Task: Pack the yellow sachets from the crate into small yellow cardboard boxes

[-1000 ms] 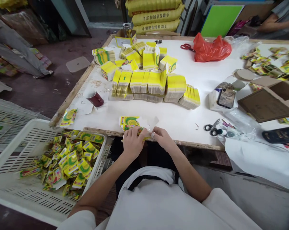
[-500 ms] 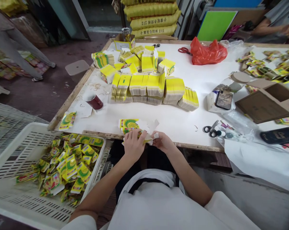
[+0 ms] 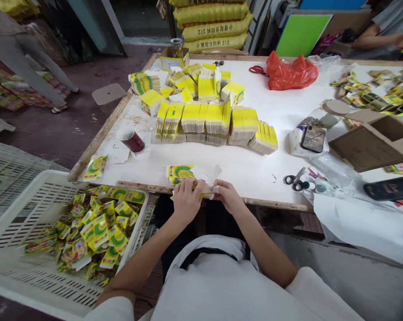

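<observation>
At the table's near edge, my left hand [image 3: 188,204] is wrapped over a small yellow-and-green carton [image 3: 206,195], hiding much of it. My right hand [image 3: 230,197] pinches the carton's white end at the right, its fingertips close together. A small white patch shows at those fingertips; I cannot tell if it is a flap or a finger covering. Just beyond my left hand lies another yellow-and-green carton [image 3: 180,173] with white flaps. Farther back, bundled stacks of flat yellow cartons [image 3: 218,119] stand in a row.
A white slotted crate [image 3: 24,278] at the lower left holds many filled yellow packets [image 3: 99,232]. On the table [image 3: 137,171] are a dark red cup [image 3: 133,141], scissors [image 3: 295,179], a phone [image 3: 313,139], a red bag [image 3: 290,73] and a cardboard box [image 3: 365,147]. Other people are at both sides.
My right fingers have shifted slightly at the carton's white end, and its flaps sit lower. A co-worker at the upper right now shows something yellow in hand.
</observation>
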Demonstrator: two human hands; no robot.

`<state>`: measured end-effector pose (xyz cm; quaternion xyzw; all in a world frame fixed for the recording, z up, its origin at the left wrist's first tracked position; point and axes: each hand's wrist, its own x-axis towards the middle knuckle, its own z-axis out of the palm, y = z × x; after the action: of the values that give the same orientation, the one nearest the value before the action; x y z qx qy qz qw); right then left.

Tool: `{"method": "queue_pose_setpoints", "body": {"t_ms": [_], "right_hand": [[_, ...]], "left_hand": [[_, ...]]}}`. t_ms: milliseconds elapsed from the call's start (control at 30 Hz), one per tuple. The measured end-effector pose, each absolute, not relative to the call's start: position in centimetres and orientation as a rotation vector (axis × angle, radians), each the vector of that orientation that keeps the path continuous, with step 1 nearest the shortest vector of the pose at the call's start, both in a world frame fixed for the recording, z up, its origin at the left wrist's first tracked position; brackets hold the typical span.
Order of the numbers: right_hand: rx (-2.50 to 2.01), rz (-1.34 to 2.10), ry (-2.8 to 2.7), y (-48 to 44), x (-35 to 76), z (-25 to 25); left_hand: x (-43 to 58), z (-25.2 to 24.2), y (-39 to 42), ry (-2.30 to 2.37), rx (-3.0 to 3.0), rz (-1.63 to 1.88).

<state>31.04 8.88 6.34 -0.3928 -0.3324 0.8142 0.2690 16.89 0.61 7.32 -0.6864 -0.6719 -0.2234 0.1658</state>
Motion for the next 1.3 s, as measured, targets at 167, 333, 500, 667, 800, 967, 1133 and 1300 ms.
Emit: {"method": "queue_pose_setpoints", "body": {"t_ms": [167,333,500,667,800,967,1133,1300], "right_hand": [[-0.991,2.35,-0.785,8.9,30.8,5.5],[-0.843,2.299,-0.848,8.1,31.3,5.5],[-0.793,2.089,-1.131,7.3,31.3,5.6],[-0.78,1.977,-1.23,6.8,30.0,6.7],[-0.721,1.963,-1.314,6.7,29.1,6.6],[-0.682,1.395,-1.977,6.2,29.7,5.4],[-0.647,1.185,-2.162,5.8,30.2,5.9],[-0.627,1.175,-2.208,6.8,30.7,6.2]], "left_hand": [[16.9,6.9,0.5,-2.003,-1.983,-0.763],[16.7,6.5,0.4,-2.251,-1.874,-1.149],[17.3,6.0,0.1,-2.35,-1.903,-1.215],[18.1,5.9,-0.7,-2.317,-1.934,-1.163],[17.8,3.9,-1.1,-2.424,-1.964,-1.138],[16.9,-1.0,-0.2,-2.49,-1.952,-1.607],[16.1,-2.1,-0.2,-2.281,-1.942,-1.528],[15.3,2.3,-1.3,-2.373,-2.071,-1.327]]}}
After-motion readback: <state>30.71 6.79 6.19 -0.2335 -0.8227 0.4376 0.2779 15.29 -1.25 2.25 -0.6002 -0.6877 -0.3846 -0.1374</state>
